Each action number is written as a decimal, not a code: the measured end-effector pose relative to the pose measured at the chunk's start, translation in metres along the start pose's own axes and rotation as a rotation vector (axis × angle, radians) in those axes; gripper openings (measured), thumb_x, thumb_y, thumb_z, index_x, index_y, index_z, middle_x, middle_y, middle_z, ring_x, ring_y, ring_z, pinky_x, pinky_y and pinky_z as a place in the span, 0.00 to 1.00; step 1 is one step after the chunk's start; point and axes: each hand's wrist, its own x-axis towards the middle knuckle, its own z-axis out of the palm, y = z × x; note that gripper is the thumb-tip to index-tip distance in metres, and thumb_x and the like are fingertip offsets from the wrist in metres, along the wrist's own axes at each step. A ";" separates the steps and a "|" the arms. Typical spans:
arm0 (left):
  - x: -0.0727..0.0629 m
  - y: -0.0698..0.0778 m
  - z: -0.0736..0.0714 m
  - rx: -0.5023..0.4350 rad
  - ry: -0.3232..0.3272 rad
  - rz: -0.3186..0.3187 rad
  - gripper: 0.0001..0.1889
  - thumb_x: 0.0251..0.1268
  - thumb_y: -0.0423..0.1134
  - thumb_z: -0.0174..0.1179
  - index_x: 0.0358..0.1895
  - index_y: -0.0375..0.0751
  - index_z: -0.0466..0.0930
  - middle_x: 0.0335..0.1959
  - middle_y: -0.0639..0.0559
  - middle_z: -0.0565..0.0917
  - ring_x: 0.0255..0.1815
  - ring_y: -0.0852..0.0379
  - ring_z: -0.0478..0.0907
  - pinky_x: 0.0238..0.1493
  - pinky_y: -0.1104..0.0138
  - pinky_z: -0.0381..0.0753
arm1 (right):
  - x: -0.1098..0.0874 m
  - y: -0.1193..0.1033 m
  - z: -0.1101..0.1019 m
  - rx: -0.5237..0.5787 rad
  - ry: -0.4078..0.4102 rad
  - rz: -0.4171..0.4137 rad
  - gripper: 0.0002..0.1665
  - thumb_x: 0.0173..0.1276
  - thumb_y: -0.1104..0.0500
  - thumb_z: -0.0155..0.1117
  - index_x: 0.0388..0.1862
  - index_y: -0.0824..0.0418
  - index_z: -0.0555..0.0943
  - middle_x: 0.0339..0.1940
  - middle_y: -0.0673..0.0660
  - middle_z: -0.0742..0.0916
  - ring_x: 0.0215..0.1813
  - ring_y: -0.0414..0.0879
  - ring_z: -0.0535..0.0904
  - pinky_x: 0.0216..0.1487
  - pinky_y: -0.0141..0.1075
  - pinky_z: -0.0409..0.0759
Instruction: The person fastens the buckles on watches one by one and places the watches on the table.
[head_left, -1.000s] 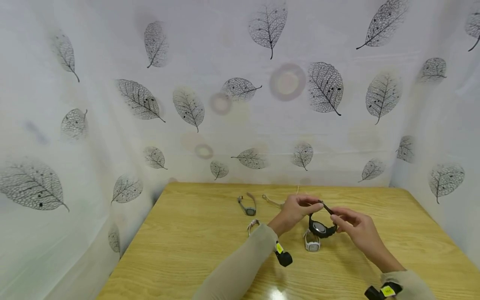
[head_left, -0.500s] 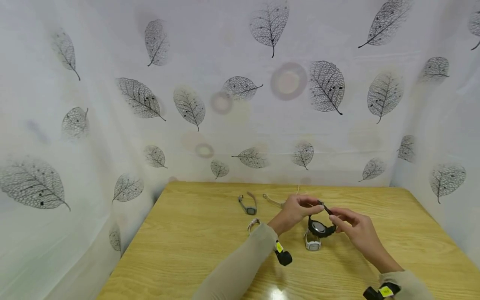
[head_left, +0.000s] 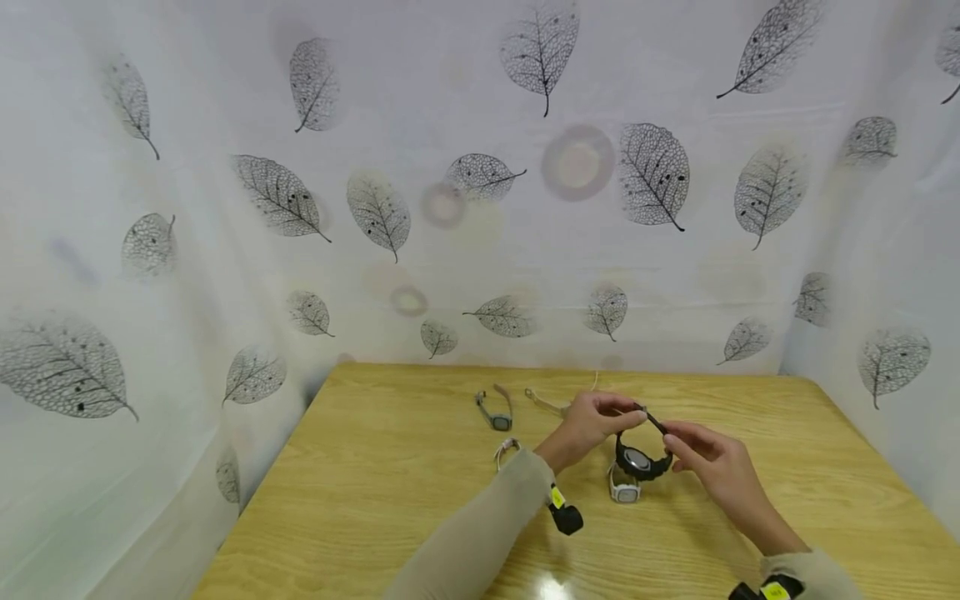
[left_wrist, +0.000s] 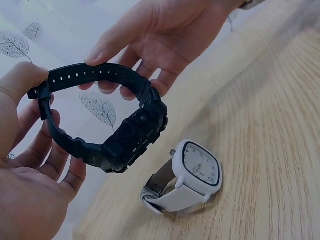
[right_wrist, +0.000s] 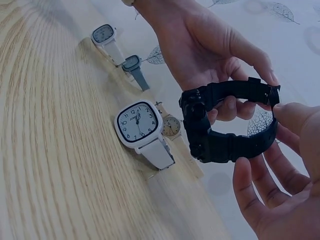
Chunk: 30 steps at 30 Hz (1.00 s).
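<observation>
A black digital-style wristwatch [head_left: 637, 461] hangs between both hands, its strap bent into a loop and its case at the bottom. My left hand [head_left: 594, 427] pinches the strap at the buckle end, thumb on top in the left wrist view. My right hand [head_left: 718, 468] holds the perforated part of the strap [left_wrist: 95, 74] between thumb and fingers. Under the black watch, on the table, stands a white square-faced watch [left_wrist: 192, 175] with its strap fastened into a loop. In the right wrist view the black case [right_wrist: 196, 120] faces the table side.
On the wooden table [head_left: 360, 483], a grey watch [head_left: 500, 422] lies toward the back left, and another white watch [head_left: 507, 448] sits partly behind the left sleeve. A beige-strapped watch [head_left: 546, 402] lies behind the left hand. A leaf-patterned curtain [head_left: 420, 275] surrounds the table's back and sides.
The black watch hangs slightly lower than half a second ago, and the right hand has shifted a little at the strap. The left hand stays almost in place.
</observation>
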 end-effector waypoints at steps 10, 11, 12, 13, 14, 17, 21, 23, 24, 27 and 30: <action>-0.001 0.001 -0.001 0.038 -0.018 -0.010 0.08 0.68 0.43 0.70 0.46 0.47 0.91 0.40 0.61 0.87 0.39 0.62 0.83 0.41 0.65 0.84 | -0.001 -0.001 0.005 -0.068 0.028 -0.004 0.20 0.78 0.55 0.64 0.62 0.64 0.83 0.43 0.51 0.90 0.33 0.49 0.85 0.37 0.37 0.86; -0.001 0.001 0.000 0.038 -0.021 -0.008 0.08 0.68 0.43 0.70 0.46 0.47 0.90 0.40 0.61 0.87 0.38 0.62 0.83 0.41 0.65 0.84 | -0.002 -0.001 0.005 -0.072 0.027 -0.005 0.20 0.78 0.55 0.64 0.62 0.64 0.83 0.42 0.52 0.90 0.33 0.48 0.84 0.37 0.37 0.86; -0.002 0.001 0.000 0.035 -0.029 -0.003 0.08 0.68 0.42 0.70 0.46 0.46 0.90 0.39 0.61 0.87 0.38 0.61 0.83 0.41 0.65 0.84 | -0.002 -0.001 0.006 -0.074 0.028 -0.003 0.20 0.78 0.54 0.64 0.62 0.63 0.83 0.42 0.54 0.90 0.33 0.48 0.84 0.37 0.37 0.85; -0.002 0.001 0.000 0.033 -0.039 0.000 0.08 0.68 0.42 0.70 0.46 0.45 0.90 0.39 0.60 0.87 0.39 0.59 0.84 0.41 0.65 0.84 | -0.003 -0.001 0.006 -0.078 0.028 0.000 0.20 0.78 0.54 0.64 0.62 0.63 0.83 0.42 0.56 0.90 0.33 0.48 0.84 0.37 0.38 0.85; -0.002 0.001 0.000 0.033 -0.049 0.006 0.08 0.68 0.41 0.70 0.45 0.45 0.90 0.38 0.60 0.87 0.40 0.56 0.84 0.40 0.66 0.84 | -0.003 -0.001 0.007 -0.082 0.029 0.005 0.20 0.78 0.53 0.64 0.61 0.62 0.84 0.41 0.58 0.90 0.33 0.48 0.84 0.37 0.38 0.85; -0.003 -0.001 0.001 0.034 -0.073 0.017 0.06 0.68 0.41 0.70 0.43 0.43 0.90 0.37 0.59 0.87 0.44 0.41 0.84 0.38 0.68 0.83 | -0.003 -0.001 0.007 -0.096 0.035 0.008 0.20 0.78 0.51 0.63 0.62 0.60 0.84 0.38 0.62 0.88 0.33 0.47 0.83 0.37 0.38 0.84; -0.002 0.000 0.003 0.043 -0.062 0.032 0.06 0.69 0.41 0.70 0.41 0.43 0.90 0.35 0.59 0.87 0.43 0.39 0.83 0.35 0.70 0.80 | -0.001 -0.003 0.008 -0.080 0.043 0.005 0.21 0.79 0.52 0.63 0.62 0.62 0.83 0.39 0.56 0.89 0.34 0.47 0.83 0.38 0.37 0.85; -0.002 0.001 0.003 0.038 -0.050 0.035 0.06 0.69 0.41 0.70 0.41 0.43 0.90 0.34 0.59 0.87 0.38 0.49 0.84 0.35 0.71 0.78 | -0.001 -0.004 0.008 -0.033 0.044 0.009 0.21 0.79 0.53 0.63 0.63 0.64 0.82 0.42 0.52 0.89 0.35 0.46 0.83 0.39 0.36 0.86; -0.002 0.001 0.004 0.033 -0.045 0.036 0.06 0.69 0.41 0.70 0.41 0.43 0.90 0.34 0.59 0.87 0.35 0.55 0.83 0.34 0.71 0.78 | -0.001 -0.005 0.008 -0.008 0.042 0.009 0.21 0.79 0.54 0.63 0.64 0.65 0.82 0.43 0.50 0.89 0.36 0.46 0.84 0.39 0.36 0.86; -0.001 0.002 0.005 0.000 -0.031 0.025 0.07 0.70 0.41 0.69 0.43 0.42 0.90 0.34 0.59 0.87 0.31 0.64 0.79 0.33 0.72 0.77 | -0.002 -0.005 0.007 0.071 0.021 0.015 0.23 0.79 0.57 0.62 0.66 0.68 0.79 0.44 0.49 0.88 0.40 0.44 0.85 0.39 0.37 0.87; -0.002 0.003 0.006 -0.021 -0.011 0.003 0.07 0.70 0.41 0.69 0.43 0.43 0.91 0.34 0.59 0.87 0.31 0.64 0.78 0.33 0.70 0.78 | -0.004 -0.002 0.005 0.111 -0.001 0.019 0.23 0.79 0.58 0.62 0.66 0.70 0.77 0.45 0.49 0.88 0.42 0.43 0.85 0.40 0.38 0.88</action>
